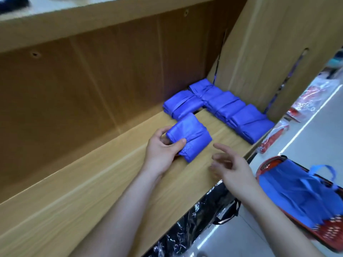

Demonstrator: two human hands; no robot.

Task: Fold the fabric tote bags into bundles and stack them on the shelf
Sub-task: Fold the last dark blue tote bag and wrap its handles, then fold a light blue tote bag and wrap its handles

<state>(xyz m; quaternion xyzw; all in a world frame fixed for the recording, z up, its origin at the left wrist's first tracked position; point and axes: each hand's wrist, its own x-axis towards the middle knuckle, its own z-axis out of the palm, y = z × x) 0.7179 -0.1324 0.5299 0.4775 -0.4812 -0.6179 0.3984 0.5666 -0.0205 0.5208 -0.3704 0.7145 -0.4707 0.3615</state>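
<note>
On the big wooden shelf [92, 191] sit most of the things that matter. It is a wide, light brown board with a darker wooden back wall [92, 80] behind it. A tall side wall [269, 52] closes the shelf's right end. Another board [92, 8] hangs over the shelf like a roof.

Right of the shelf and lower down is a shiny grey floor [306, 136]. A red basket [332, 236] stands there, full of loose blue tote bags [297, 193] that are not folded. Under the shelf's front edge are black things in shiny plastic [194, 229]. Past the shelf's right end lie red packets [304, 102].

At the right end of the shelf, several folded blue bundles [222, 104] lie packed side by side. They fill the corner by the back wall and the side wall. A strip of bare board lies between them and the front.

Near the middle of the shelf, close to those bundles, is one more folded blue bundle [191, 134]. I cannot tell if it rests on the board or hangs just above it. The left hand [161, 151] holds it at its left end, thumb on top and fingers curled behind.

The right hand [233, 167] is over the shelf's front edge, just beside that bundle but not touching it. Its fingers are spread and blurry, and it holds nothing.
</note>
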